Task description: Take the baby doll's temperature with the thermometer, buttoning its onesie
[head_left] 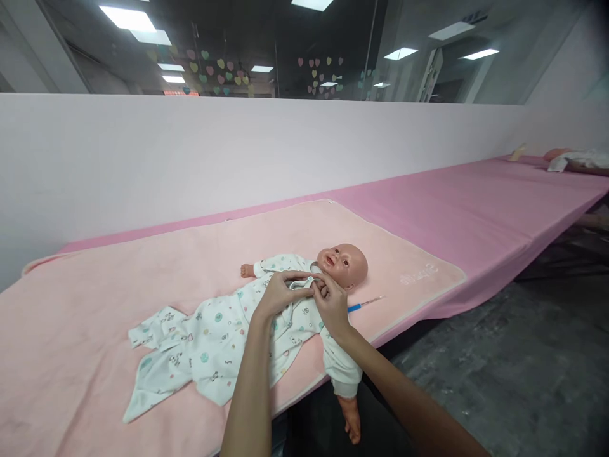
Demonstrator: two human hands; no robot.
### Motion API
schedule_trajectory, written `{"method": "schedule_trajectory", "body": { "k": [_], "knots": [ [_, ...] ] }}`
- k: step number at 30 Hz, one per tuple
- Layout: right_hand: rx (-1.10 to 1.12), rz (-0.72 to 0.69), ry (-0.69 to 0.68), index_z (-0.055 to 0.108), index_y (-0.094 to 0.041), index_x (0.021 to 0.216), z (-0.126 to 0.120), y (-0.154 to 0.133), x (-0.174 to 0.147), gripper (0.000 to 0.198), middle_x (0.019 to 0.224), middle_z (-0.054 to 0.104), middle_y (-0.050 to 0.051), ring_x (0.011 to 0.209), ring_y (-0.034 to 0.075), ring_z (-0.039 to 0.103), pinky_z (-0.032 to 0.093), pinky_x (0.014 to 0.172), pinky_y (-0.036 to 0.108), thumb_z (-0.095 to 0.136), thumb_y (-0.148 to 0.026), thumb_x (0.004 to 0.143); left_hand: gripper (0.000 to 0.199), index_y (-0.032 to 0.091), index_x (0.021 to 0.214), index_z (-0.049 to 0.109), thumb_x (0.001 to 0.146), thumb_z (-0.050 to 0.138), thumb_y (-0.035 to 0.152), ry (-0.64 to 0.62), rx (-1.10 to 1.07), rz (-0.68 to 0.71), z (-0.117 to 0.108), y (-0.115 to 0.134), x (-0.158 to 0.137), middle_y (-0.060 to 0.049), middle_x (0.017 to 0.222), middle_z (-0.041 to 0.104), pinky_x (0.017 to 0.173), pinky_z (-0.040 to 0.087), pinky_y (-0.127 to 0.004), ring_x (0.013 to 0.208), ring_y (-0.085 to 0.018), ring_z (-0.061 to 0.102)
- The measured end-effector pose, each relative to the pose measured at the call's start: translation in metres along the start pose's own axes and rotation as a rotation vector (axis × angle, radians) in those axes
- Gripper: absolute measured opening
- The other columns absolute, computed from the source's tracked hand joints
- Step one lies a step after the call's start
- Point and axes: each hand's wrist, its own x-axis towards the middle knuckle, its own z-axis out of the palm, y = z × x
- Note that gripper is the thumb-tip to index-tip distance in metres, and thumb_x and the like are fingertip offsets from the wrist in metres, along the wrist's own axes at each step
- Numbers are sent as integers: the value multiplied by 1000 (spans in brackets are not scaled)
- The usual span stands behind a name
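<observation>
A baby doll point(343, 263) lies on its back, head toward the right, in a white baby suit point(214, 336) with small coloured prints. Over the doll's upper chest, just below the chin, my two hands meet. My left hand point(280, 295) pinches a white cloth tie point(301, 284) at the suit's neckline between thumb and fingers. Curled fingers of my right hand point(332, 306) grip the tie's other part, close to my left fingertips. The exact hold is partly hidden behind the fingers. Another tie hangs loose lower on the suit.
Under the doll is a peach blanket point(157, 273) on a pink-covered table point(447, 209). A thin stick with a blue end point(364, 304) lies beside the doll's head. The table's front edge runs close to me. At the far right lies another clothed figure point(578, 160).
</observation>
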Motion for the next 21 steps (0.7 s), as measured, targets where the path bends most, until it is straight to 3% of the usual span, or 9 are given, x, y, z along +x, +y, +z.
{"method": "schedule_trajectory", "body": {
  "k": [6,12,21],
  "knots": [
    [-26,8,2,62,-18,88,1,3,0,17,60,54,-2,50,10,45,39,52,23,49,-27,81,30,16,96,69,67,62,20,63,46,28,3,-5,1,-6,93,69,82,48,-29,89,-20,62],
    [-35,0,-3,62,-17,84,1,3,0,19,59,53,-2,51,10,45,38,51,22,48,-31,82,23,17,88,71,71,57,25,123,87,53,6,-7,0,-5,84,70,76,49,-28,82,-20,63],
    [26,17,-44,61,-17,83,1,3,0,19,59,53,-2,47,9,42,34,46,21,45,-28,83,19,15,80,67,70,52,19,130,153,55,5,-8,0,-4,79,67,74,46,-26,78,-16,60]
  ]
}}
